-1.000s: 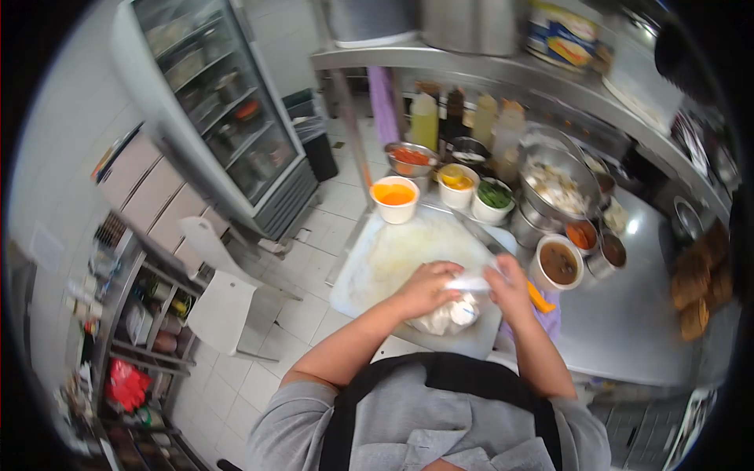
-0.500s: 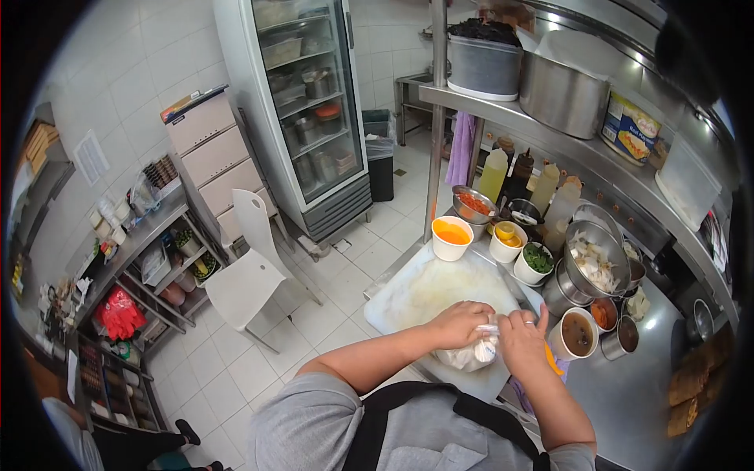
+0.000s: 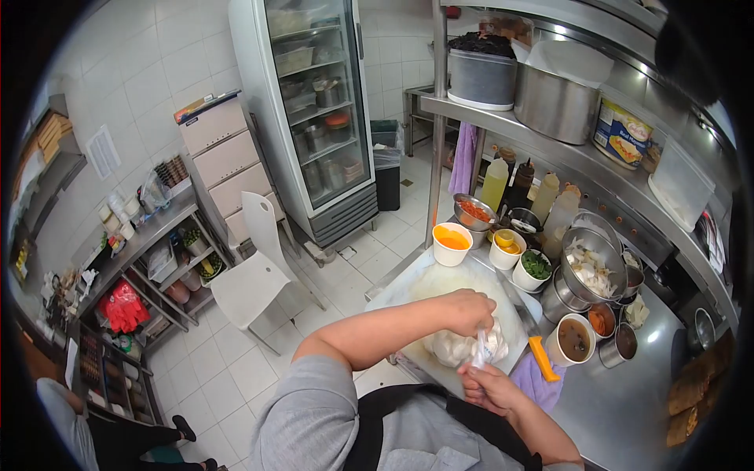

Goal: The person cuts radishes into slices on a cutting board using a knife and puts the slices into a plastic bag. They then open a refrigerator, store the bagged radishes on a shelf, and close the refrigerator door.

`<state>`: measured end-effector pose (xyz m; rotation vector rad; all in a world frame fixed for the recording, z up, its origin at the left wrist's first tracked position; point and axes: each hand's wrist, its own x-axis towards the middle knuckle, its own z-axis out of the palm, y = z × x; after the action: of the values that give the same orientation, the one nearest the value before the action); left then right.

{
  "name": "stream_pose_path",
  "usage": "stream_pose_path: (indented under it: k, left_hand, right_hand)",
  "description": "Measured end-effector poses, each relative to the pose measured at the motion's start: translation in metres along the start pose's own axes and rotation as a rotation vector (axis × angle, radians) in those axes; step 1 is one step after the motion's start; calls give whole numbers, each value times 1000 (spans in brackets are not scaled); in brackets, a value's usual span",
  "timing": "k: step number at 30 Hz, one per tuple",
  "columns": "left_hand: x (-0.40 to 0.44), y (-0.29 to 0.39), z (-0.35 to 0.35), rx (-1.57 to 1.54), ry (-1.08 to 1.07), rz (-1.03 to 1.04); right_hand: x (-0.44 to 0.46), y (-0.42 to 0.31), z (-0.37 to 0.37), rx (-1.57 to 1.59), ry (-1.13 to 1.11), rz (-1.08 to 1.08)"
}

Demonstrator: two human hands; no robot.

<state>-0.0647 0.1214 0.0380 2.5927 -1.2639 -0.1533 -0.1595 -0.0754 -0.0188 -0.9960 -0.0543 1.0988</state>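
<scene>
A clear plastic bag (image 3: 452, 347) filled with white lumps lies on the near part of the white cutting board (image 3: 428, 292). My right hand (image 3: 488, 388) is closed around the bag's twisted neck on the side toward my body. My left hand (image 3: 471, 312) is curled at the bag's far side, seemingly gripping its plastic; the fingertips are mostly hidden. To the right of the bag lies a knife with an orange handle (image 3: 543, 359), its blade pointing away from me. What the white lumps are, I cannot make out.
A white tub of orange liquid (image 3: 453, 242) stands at the board's far edge. Tubs of chopped greens (image 3: 536, 268) and brown liquid (image 3: 572, 339) line the right. A purple cloth (image 3: 538, 386) lies beneath the knife handle. A steel shelf (image 3: 542, 129) overhangs the counter.
My hands have moved apart: the left away from my body, the right closer to it, drawing out the bag's neck. More of the bag and the knife handle now show.
</scene>
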Motion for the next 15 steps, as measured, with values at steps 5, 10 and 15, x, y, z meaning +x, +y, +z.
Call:
stream_pose_path:
  k: [5, 10, 15]
  left_hand:
    - [34, 45, -19, 359, -426, -187]
    - [53, 49, 22, 706, -733, -401]
    - [13, 66, 10, 263, -148, -630]
  right_hand:
    - [66, 8, 64, 192, 58, -75]
    - [160, -10, 73, 655, 308, -530]
    - [175, -7, 60, 337, 349, -399]
